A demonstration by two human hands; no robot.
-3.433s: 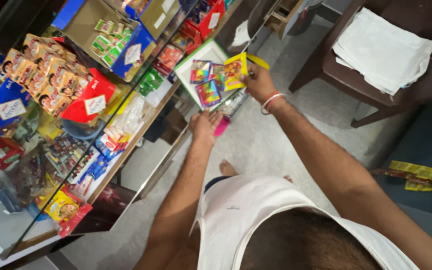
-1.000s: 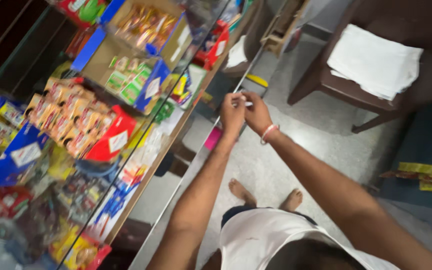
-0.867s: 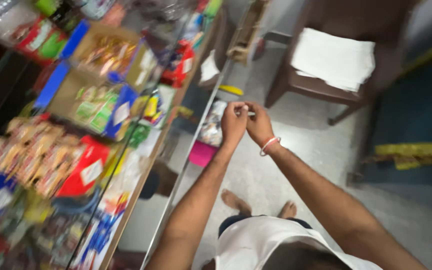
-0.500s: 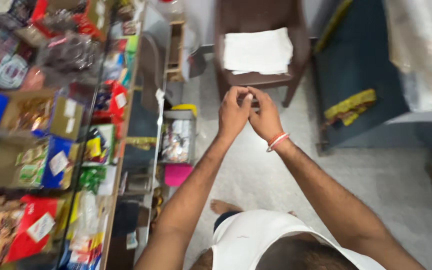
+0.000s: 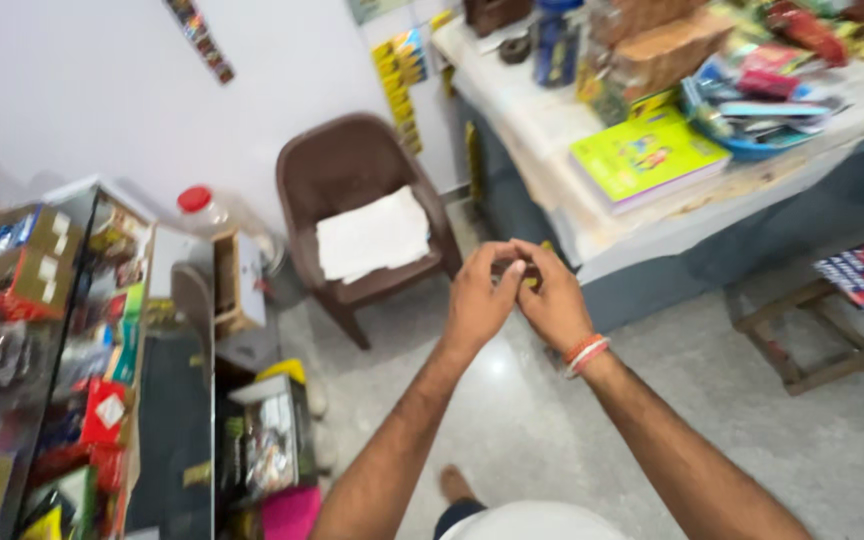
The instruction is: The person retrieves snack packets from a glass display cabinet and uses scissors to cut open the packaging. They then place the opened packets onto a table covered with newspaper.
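Note:
My left hand and my right hand are raised together in the middle of the view, with the fingertips of both meeting. They pinch a small dark thing between them; it is too blurred and small to identify. An orange and white band circles my right wrist. Behind the hands stands a brown chair with a white folded cloth on its seat.
A glass display counter full of colourful packets runs along the left. A red-lidded jar stands near it. A cloth-covered table at the right carries a green book and clutter. A low wooden frame sits on the floor.
The view has swung away from the counter toward the chair and the table. My hands have stayed pressed together in front of me the whole time.

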